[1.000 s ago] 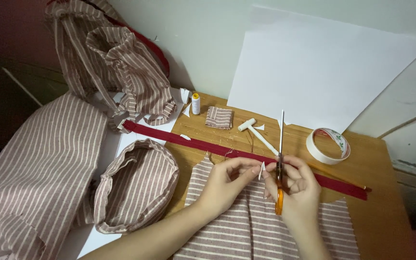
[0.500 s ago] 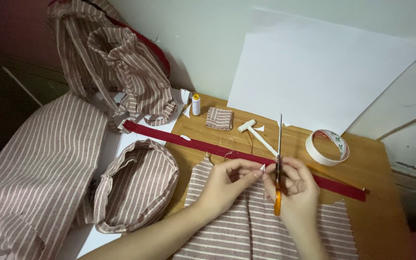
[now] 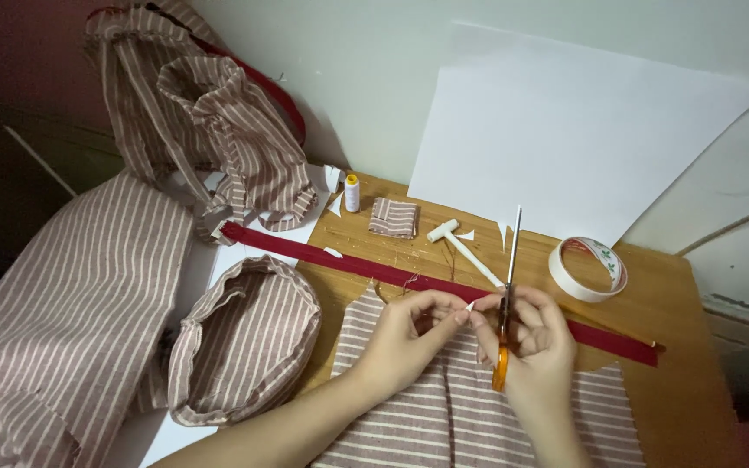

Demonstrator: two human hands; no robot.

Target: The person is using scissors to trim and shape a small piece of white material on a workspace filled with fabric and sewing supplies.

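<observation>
My right hand (image 3: 537, 347) grips orange-handled scissors (image 3: 507, 286), blades pointing up and away from me. My left hand (image 3: 409, 334) pinches a tiny white scrap (image 3: 470, 306) against the right fingers, just left of the blades. Both hands hover over a brown-and-white striped fabric piece (image 3: 444, 416) on the wooden table (image 3: 687, 347). A long dark red strip (image 3: 366, 267) runs diagonally across the table behind my hands.
A roll of white tape (image 3: 588, 269), a small white hammer-shaped tool (image 3: 457, 244), a folded striped square (image 3: 393, 217) and a thread spool (image 3: 352, 192) lie behind. A striped fabric basket (image 3: 244, 342), striped bags (image 3: 210, 121) and loose striped cloth (image 3: 54, 321) crowd the left. White paper (image 3: 565, 139) leans on the wall.
The hands have stayed in place over the striped piece; the fingers have shifted slightly around the white scrap, and the scissors stand a little more upright.
</observation>
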